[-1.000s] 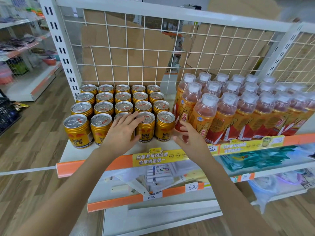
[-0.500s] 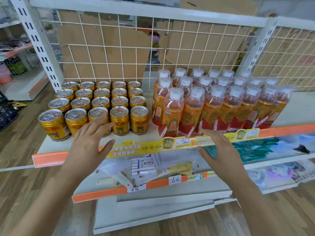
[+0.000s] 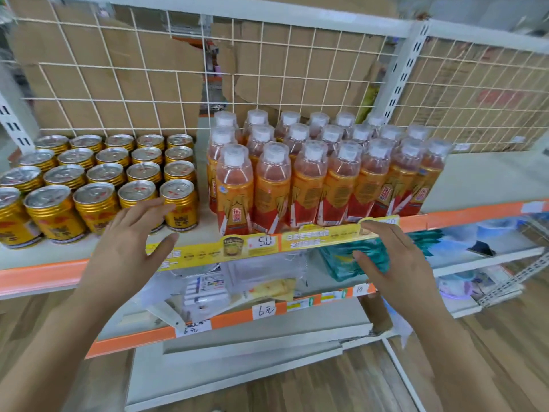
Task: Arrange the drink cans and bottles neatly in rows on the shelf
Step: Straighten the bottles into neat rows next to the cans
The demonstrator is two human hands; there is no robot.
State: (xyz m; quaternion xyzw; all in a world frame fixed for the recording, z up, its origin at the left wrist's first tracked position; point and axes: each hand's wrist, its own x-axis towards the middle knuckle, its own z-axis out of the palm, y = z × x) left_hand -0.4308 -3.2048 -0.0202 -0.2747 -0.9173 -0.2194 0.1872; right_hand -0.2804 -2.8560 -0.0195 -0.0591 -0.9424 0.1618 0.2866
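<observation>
Cans (image 3: 105, 173) ten o'clock, bottles (image 3: 309, 185) one o'clock | my left hand (image 3: 130, 248) and right hand (image 3: 398, 263) spread, empty | I'd nudge front rows flush, gently.

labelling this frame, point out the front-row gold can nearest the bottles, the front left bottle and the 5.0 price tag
gold can (image 3: 185, 210): head view, its side wall
front left bottle (image 3: 234, 197): head view, its orange label
5.0 price tag (image 3: 263, 241): head view, its white middle
</observation>
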